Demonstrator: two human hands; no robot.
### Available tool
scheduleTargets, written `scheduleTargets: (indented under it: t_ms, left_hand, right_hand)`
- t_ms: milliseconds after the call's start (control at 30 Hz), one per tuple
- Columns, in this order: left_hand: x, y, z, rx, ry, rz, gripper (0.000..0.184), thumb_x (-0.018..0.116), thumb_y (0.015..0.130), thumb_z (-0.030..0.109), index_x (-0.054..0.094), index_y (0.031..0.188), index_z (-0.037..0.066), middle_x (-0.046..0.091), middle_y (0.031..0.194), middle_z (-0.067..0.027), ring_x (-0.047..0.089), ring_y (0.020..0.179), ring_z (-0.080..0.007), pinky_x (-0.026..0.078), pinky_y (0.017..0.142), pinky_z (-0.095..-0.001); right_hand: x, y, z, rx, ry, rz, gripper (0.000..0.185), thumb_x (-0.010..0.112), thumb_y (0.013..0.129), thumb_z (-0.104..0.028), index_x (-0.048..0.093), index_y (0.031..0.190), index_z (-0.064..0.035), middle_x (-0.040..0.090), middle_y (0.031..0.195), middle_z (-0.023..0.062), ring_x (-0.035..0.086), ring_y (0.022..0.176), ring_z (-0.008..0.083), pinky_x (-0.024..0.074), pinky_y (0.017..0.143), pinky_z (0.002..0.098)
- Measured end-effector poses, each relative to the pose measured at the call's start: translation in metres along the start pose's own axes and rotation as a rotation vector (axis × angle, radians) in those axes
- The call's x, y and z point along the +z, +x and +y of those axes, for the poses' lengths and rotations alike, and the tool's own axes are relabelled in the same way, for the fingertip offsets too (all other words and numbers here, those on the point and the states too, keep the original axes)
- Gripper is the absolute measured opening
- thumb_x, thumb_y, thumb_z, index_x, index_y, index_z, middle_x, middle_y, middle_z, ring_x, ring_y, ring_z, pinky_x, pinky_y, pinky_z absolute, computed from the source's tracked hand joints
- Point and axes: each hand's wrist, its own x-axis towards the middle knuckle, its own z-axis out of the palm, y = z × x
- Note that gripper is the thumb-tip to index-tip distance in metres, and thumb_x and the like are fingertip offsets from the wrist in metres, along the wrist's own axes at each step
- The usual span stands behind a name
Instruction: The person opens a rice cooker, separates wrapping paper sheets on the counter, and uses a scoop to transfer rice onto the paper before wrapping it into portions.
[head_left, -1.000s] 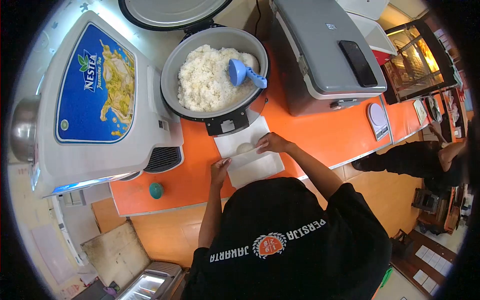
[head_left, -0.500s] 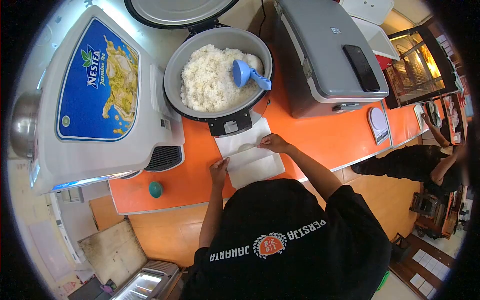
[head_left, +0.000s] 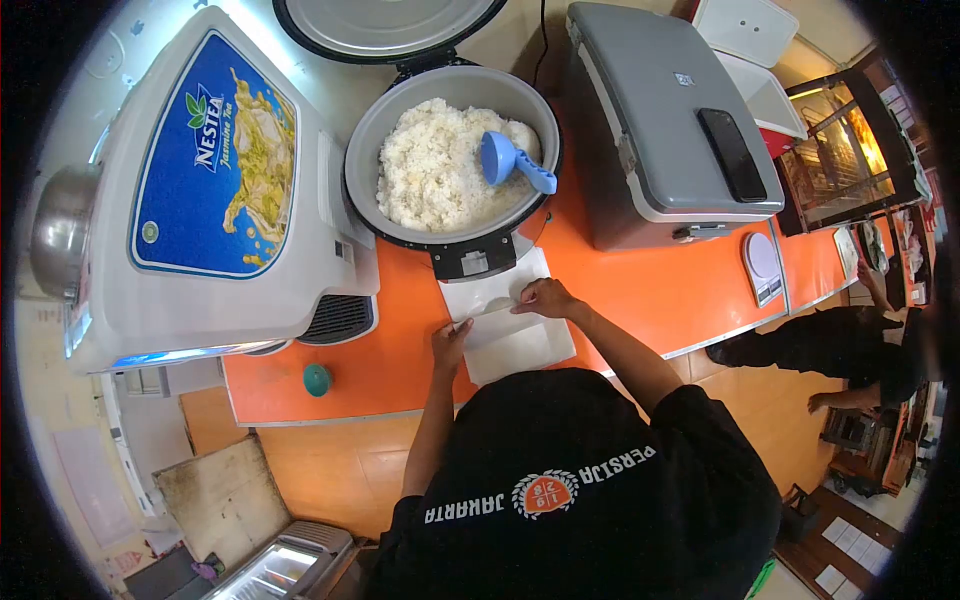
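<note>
White paper [head_left: 520, 345] lies on the orange counter, in front of the rice cooker. My left hand [head_left: 450, 345] pinches it at its left edge. The fingers of my right hand [head_left: 545, 298] close on its upper right edge, so that edge stands raised between both hands. Another white stretch of paper [head_left: 530, 268] reaches up against the cooker's front; whether it is a separate sheet I cannot tell. Behind it, the open rice cooker [head_left: 365, 130] holds a mound of white rice [head_left: 435, 175]. A blue scoop [head_left: 497, 158] rests on the rice, handle pointing right.
Left of the cooker stands a Nestea dispenser [head_left: 215, 160]; a small green cup [head_left: 317, 379] sits near the counter's front edge. To the right are a grey cooler box [head_left: 660, 110] with a phone [head_left: 731, 155] on it and a scale [head_left: 763, 265]. A co-worker [head_left: 820, 335] stands far right.
The view has shifted slightly. My hands have brought the paper's raised edge a little toward me, still gripping it. At far right, one of the co-worker's arms has lowered.
</note>
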Motion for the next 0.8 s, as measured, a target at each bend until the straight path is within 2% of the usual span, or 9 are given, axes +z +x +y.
scheduleTargets:
  t_ms: [100, 233, 300, 333, 400, 533, 633, 700, 800]
  left_hand:
    - [0.005, 0.008, -0.023, 0.03, -0.05, 0.116, 0.035, 0.081, 0.09, 0.032, 0.074, 0.084, -0.002, 0.059, 0.07, 0.0039, 0.051, 0.066, -0.0064, 0.043, 0.062, -0.0265]
    - [0.008, 0.005, -0.023, 0.046, -0.034, 0.095, 0.024, 0.074, 0.094, 0.024, 0.073, 0.091, 0.0, 0.062, 0.076, -0.0022, 0.059, 0.073, -0.0138, 0.048, 0.069, -0.032]
    - [0.013, 0.003, -0.022, 0.42, 0.575, 0.307, 0.02, 0.064, 0.095, 0.014, 0.07, 0.109, 0.0, 0.068, 0.102, -0.0145, 0.065, 0.096, -0.0269, 0.05, 0.081, -0.0426]
    - [0.015, -0.005, -0.005, 0.419, 0.575, 0.307, 0.02, 0.064, 0.095, 0.014, 0.07, 0.109, 0.0, 0.068, 0.102, -0.0145, 0.065, 0.096, -0.0269, 0.05, 0.081, -0.0426]
    - [0.024, -0.025, 0.029, 0.791, 0.822, 0.136, 0.035, 0.059, 0.094, 0.012, 0.062, 0.126, -0.001, 0.06, 0.133, -0.0225, 0.057, 0.123, -0.0366, 0.047, 0.097, -0.0527]
    - [0.049, -0.046, 0.042, 0.978, 0.981, -0.119, 0.046, 0.06, 0.095, 0.019, 0.057, 0.134, -0.006, 0.052, 0.147, -0.0215, 0.05, 0.137, -0.0347, 0.041, 0.111, -0.0539]
    - [0.053, -0.049, 0.038, 0.997, 1.021, -0.154, 0.056, 0.061, 0.095, 0.022, 0.05, 0.142, -0.007, 0.047, 0.153, -0.0221, 0.04, 0.147, -0.0338, 0.031, 0.12, -0.055]
    - [0.053, -0.047, 0.031, 0.966, 1.039, -0.195, 0.06, 0.059, 0.096, 0.022, 0.045, 0.147, -0.006, 0.041, 0.158, -0.0213, 0.037, 0.15, -0.0334, 0.029, 0.122, -0.0545]
    - [0.05, -0.045, 0.02, 0.986, 1.031, -0.374, 0.054, 0.056, 0.099, 0.019, 0.046, 0.146, -0.005, 0.041, 0.159, -0.021, 0.037, 0.149, -0.0335, 0.03, 0.122, -0.0493]
  right_hand:
    - [0.007, 0.001, 0.005, 0.008, 0.073, 0.088, 0.053, 0.077, 0.08, -0.063, 0.077, 0.082, -0.0097, 0.073, 0.081, 0.0069, 0.069, 0.08, 0.0231, 0.053, 0.077, 0.0369]
    - [0.016, 0.003, 0.013, -0.021, 0.053, 0.162, 0.051, 0.078, 0.081, -0.06, 0.076, 0.08, -0.0089, 0.072, 0.077, 0.0072, 0.067, 0.073, 0.0229, 0.0525, 0.072, 0.0372]
    - [0.018, 0.004, 0.016, -0.063, 0.057, 0.181, 0.049, 0.079, 0.081, -0.057, 0.075, 0.078, -0.0084, 0.071, 0.075, 0.008, 0.067, 0.07, 0.0232, 0.0523, 0.069, 0.0371]
    - [0.019, 0.004, 0.017, -0.062, 0.057, 0.179, 0.049, 0.079, 0.081, -0.057, 0.075, 0.078, -0.0084, 0.071, 0.075, 0.008, 0.067, 0.07, 0.0232, 0.0523, 0.069, 0.0371]
    - [0.023, 0.004, 0.02, -0.131, 0.016, 0.277, 0.05, 0.08, 0.081, -0.056, 0.073, 0.074, -0.0071, 0.07, 0.074, 0.0073, 0.067, 0.069, 0.0225, 0.0521, 0.068, 0.0364]
    - [0.016, 0.007, 0.015, -0.045, 0.008, 0.179, 0.049, 0.081, 0.082, -0.054, 0.071, 0.071, -0.0067, 0.069, 0.073, 0.0086, 0.066, 0.071, 0.0231, 0.0514, 0.068, 0.036]
    - [0.019, 0.013, 0.022, -0.106, 0.05, 0.275, 0.04, 0.079, 0.086, -0.045, 0.072, 0.082, -0.006, 0.07, 0.081, 0.0104, 0.069, 0.078, 0.0264, 0.0539, 0.073, 0.0382]
    - [0.02, 0.017, 0.022, -0.062, -0.152, 0.574, 0.037, 0.075, 0.089, -0.035, 0.068, 0.111, -0.0059, 0.069, 0.106, 0.0138, 0.069, 0.094, 0.0316, 0.0565, 0.082, 0.0432]
    - [0.019, 0.009, 0.018, 0.042, -0.373, 0.431, 0.058, 0.071, 0.09, -0.028, 0.051, 0.14, -0.0059, 0.061, 0.127, 0.0158, 0.066, 0.108, 0.0349, 0.0567, 0.09, 0.0477]
